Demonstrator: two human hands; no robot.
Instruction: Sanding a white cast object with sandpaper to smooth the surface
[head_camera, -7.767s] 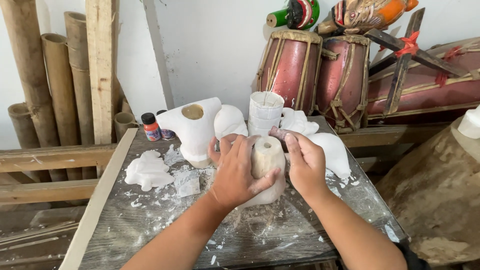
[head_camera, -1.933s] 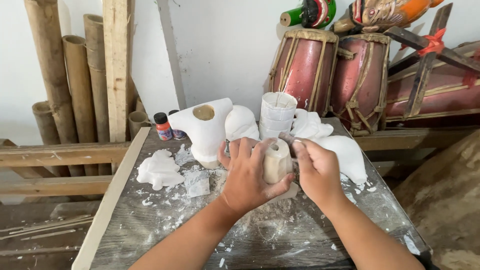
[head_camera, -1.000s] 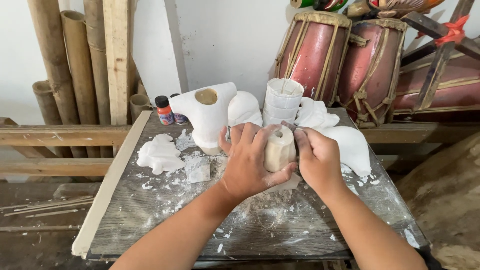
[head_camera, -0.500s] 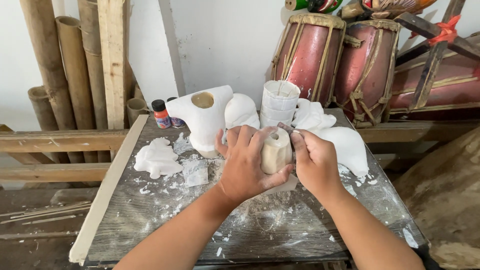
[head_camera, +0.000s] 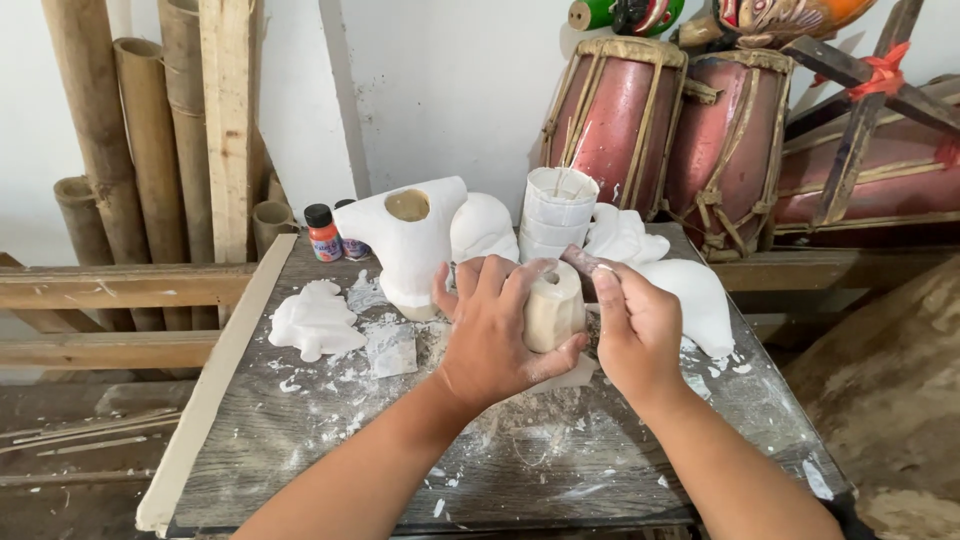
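A cream, cylinder-shaped casting mould (head_camera: 553, 305) with a hole in its top stands over the plastic-covered worktable (head_camera: 330, 440). My left hand (head_camera: 495, 330) wraps around its left side and holds it. My right hand (head_camera: 640, 335) presses against its right side and pinches a small flat tool (head_camera: 583, 261) at the mould's upper edge. White plaster crumbs lie under and around both hands.
A white plaster mould with a round opening (head_camera: 410, 245), a stack of white cups (head_camera: 556, 210), white casts (head_camera: 690, 290) and a flat plaster piece (head_camera: 315, 320) sit on the table. Small paint bottles (head_camera: 322, 232) stand at the back. Bamboo poles (head_camera: 130, 150) lean left; red drums (head_camera: 660, 120) stand behind.
My hands stay on the mould in nearly the same grip. The view has shifted slightly. The right hand's tool sits a little higher at the mould's rim.
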